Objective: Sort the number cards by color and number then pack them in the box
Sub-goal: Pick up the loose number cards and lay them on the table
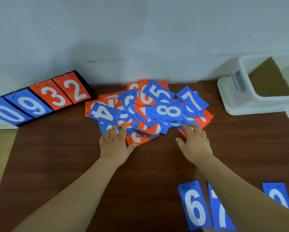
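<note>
A loose heap of blue and orange number cards (167, 111) lies at the far middle of the brown table. My left hand (114, 142) rests flat on the heap's near left edge, fingers spread over blue and orange cards. At the heap's near right edge my right hand (194, 141) touches the cards with its fingertips, fingers apart. Neither hand grips a card. Near the front right lie a blue 6 card (194, 208), a blue 7 card (220, 213) and a third blue card (276, 196), partly hidden by my right forearm. The white plastic box (257, 104) stands at the far right.
A flip scoreboard (40, 99) showing 0, 9, 3, 2 leans at the far left by the wall. A brown cardboard piece (269, 81) sits inside the box. Bare brown table (56, 156) stretches in front of the heap.
</note>
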{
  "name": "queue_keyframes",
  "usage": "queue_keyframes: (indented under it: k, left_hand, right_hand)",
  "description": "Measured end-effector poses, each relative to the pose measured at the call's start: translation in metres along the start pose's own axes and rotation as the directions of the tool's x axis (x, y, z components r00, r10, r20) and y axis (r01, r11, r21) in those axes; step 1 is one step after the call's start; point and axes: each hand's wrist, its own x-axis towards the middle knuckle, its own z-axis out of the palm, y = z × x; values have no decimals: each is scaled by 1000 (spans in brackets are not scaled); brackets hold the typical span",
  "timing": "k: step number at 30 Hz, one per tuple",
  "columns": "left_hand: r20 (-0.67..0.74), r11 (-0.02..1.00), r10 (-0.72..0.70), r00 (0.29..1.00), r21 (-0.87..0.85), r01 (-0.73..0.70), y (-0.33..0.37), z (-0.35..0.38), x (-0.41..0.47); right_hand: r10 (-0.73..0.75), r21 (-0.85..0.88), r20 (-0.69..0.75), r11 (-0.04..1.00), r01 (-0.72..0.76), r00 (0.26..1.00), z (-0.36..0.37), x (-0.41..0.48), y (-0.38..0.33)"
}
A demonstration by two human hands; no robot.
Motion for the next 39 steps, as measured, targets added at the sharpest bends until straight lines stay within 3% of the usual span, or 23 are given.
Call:
queue_keyframes:
  k: [8, 13, 17, 20, 25, 28, 34, 39]
  left_hand:
    - [20, 972, -202, 979, -119, 203, -46, -18, 58]
    - [83, 994, -107, 991, 2, 107, -49, -8, 66]
    - [117, 999, -26, 993, 28, 23, -58, 11, 33]
    - [144, 999, 33, 989, 23, -36, -64, 21, 5]
    - [-16, 993, 27, 1000, -111, -29, -75, 16, 6]
    - [-58, 991, 61, 996, -113, -67, -81, -4, 39]
    - [140, 933, 325, 935, 118, -341, -88, -35, 87]
    - [191, 910, 351, 917, 161, -382, -94, -37, 90]
  right_hand:
    - [-30, -132, 86, 990, 41, 996, 14, 59, -52]
    - [-24, -189, 112, 981, 45, 993, 36, 73, -61]
    - [-115, -242, 101, 961, 137, 988, 42, 50, -66]
    - [-179, -180, 88, 965, 192, 980, 42, 41, -65]
    - [-152, -83, 102, 984, 161, 983, 28, 69, -64]
    - [-137, -140, 142, 978, 157, 980, 20, 85, -69]
    - [-97, -257, 110, 959, 123, 989, 14, 82, -73]
    - [-15, -224, 153, 973, 49, 988, 18, 71, -71]
